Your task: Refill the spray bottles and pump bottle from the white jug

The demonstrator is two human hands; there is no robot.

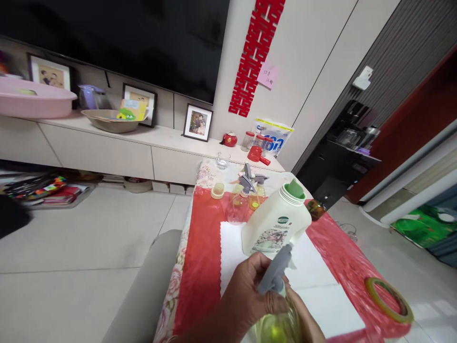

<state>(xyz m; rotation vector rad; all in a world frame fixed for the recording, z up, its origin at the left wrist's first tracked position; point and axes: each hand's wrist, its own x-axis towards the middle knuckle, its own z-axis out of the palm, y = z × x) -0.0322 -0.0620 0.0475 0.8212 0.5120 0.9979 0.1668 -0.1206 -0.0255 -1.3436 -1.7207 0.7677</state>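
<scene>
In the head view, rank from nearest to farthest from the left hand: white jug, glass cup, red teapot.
1. White jug, just beyond the left hand holding the spray bottle.
2. Glass cup, far end of the table.
3. Red teapot, on the cabinet.

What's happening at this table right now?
A person holds a small spray bottle of yellowish liquid over the table. The left hand is closed around its neck, just under the grey trigger head. The right hand is at the bottle's side, mostly out of frame. Just beyond, a cream jug with its cap off sits on a white sheet. More spray bottles stand behind it, and a tape roll lies on the red cloth.
</scene>
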